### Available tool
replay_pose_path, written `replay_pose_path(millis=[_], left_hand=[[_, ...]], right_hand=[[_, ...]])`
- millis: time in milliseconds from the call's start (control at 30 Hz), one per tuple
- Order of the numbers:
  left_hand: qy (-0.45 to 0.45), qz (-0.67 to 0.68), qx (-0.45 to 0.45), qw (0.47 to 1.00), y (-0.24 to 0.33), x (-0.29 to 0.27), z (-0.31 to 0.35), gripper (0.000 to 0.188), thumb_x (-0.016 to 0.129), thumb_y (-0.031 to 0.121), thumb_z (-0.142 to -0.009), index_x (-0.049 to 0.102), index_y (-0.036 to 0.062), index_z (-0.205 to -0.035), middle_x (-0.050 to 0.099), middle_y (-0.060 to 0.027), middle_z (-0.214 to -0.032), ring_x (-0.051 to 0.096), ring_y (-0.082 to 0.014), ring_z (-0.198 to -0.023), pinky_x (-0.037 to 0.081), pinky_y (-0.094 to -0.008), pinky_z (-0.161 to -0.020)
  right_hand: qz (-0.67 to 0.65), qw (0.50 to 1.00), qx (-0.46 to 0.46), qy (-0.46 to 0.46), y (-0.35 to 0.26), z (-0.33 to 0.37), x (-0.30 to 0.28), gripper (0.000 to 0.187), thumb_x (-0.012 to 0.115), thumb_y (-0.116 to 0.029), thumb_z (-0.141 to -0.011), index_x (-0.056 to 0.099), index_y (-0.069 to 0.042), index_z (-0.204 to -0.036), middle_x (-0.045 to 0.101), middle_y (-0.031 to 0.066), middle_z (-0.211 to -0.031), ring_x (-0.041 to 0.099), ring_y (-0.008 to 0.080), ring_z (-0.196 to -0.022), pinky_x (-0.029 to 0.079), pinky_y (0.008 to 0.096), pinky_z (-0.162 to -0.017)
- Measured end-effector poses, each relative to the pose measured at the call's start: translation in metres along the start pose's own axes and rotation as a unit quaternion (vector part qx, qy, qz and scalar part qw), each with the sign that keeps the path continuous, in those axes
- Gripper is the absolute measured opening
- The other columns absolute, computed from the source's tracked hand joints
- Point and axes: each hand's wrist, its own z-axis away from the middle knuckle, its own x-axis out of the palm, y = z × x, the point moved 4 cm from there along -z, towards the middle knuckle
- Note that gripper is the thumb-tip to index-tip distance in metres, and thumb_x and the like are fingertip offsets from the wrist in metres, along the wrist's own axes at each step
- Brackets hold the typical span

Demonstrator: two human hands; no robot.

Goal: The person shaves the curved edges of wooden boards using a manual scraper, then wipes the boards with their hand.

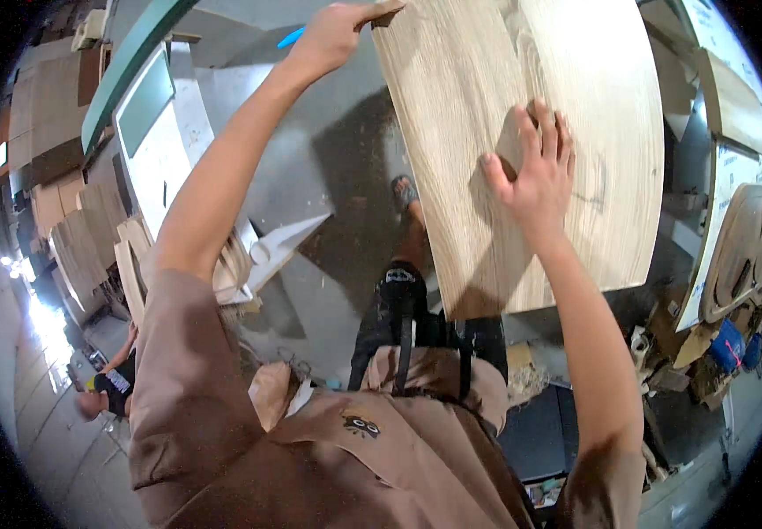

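A large wood-grain board (460, 176) lies tilted in front of me, with pale brown grain and a dark mark on its right part. My left hand (330, 40) is at its upper left corner, index finger reaching onto the edge and the other fingers curled in. From that closed hand a slim bright blue object (291, 37) sticks out; its kind is hidden by the fingers. On the board's face my right hand (538, 172) rests flat, fingers spread, holding nothing.
Boards and panels (55, 115) lean at the left, near a white panel with a green piece (147, 106). A white triangular offcut (288, 251) lies on the grey floor. Another person (112, 383) is low at the left. Scrap and a blue bag (729, 344) are at the right.
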Motion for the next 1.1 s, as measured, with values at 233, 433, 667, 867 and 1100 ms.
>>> replay_pose_path(millis=[233,433,667,867,1100], left_hand=[[0.015,-0.045,-0.026,0.999,0.151,0.097,0.178,0.061,0.056,-0.001,-0.096,0.08,0.0286,-0.143,0.078,-0.0081,-0.096,0.07,-0.0324,-0.094,0.053,-0.0479,-0.093],[-0.181,0.028,-0.077,0.98,0.369,0.206,0.342,0.056,0.061,0.01,-0.1,0.075,0.0306,-0.15,0.073,-0.003,-0.099,0.069,-0.0257,-0.095,0.052,-0.0452,-0.094],[0.036,0.133,-0.337,0.931,0.453,0.23,0.455,0.067,0.057,0.006,-0.107,0.051,0.0179,-0.172,0.08,-0.0106,-0.127,0.072,-0.036,-0.109,0.056,-0.0487,-0.104],[0.338,0.321,-0.478,0.745,0.439,0.239,0.47,0.034,0.054,0.02,-0.12,0.057,0.0018,-0.15,0.08,-0.0086,-0.117,0.071,-0.0181,-0.089,0.061,-0.0395,-0.088],[0.284,0.366,-0.437,0.771,0.384,0.24,0.406,0.078,0.075,0.05,-0.11,0.049,-0.0009,-0.164,0.071,-0.0262,-0.15,0.069,-0.0359,-0.141,0.055,-0.0477,-0.116]], right_hand=[[-0.01,0.999,-0.028,0.031,-0.003,0.002,0.012,0.077,0.071,-0.059,-0.1,0.054,-0.023,-0.166,0.045,0.0061,-0.175,0.038,0.0415,-0.163,0.032,0.0597,-0.136],[0.001,0.994,-0.055,0.09,0.0,0.004,0.009,0.073,0.065,-0.06,-0.105,0.051,-0.023,-0.166,0.046,0.0066,-0.175,0.039,0.0414,-0.162,0.03,0.0568,-0.136],[0.048,0.993,-0.103,0.037,0.002,0.013,0.01,0.09,0.064,-0.067,-0.103,0.054,-0.003,-0.166,0.048,0.018,-0.175,0.036,0.0399,-0.166,0.022,0.0555,-0.139],[0.044,0.995,-0.09,0.001,-0.015,0.026,0.002,0.086,0.067,-0.06,-0.107,0.05,-0.003,-0.169,0.04,0.0189,-0.181,0.034,0.0473,-0.166,0.028,0.0559,-0.138],[0.017,0.978,-0.205,0.037,0.007,0.106,0.01,0.073,0.065,-0.042,-0.114,0.043,-0.004,-0.173,0.035,0.0299,-0.179,0.034,0.0495,-0.165,0.031,0.056,-0.136]])
